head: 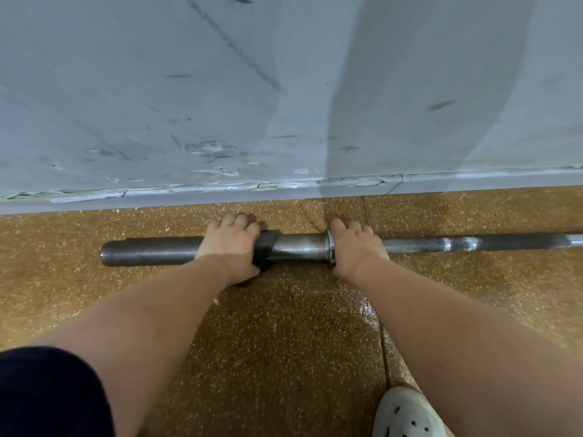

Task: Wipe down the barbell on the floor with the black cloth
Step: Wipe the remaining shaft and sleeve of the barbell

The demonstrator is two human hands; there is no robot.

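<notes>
dull steel barbell (296,246) on speckled rubber floor (284,326); left hand (228,247) grips black cloth (264,250) around its sleeve, right hand (355,247) curled over the shaft.

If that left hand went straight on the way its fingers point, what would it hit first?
Probably the scuffed grey wall, at its base, past a narrow strip of speckled brown floor. The left hand grips the black cloth round the steel barbell; depth is unclear.
</notes>
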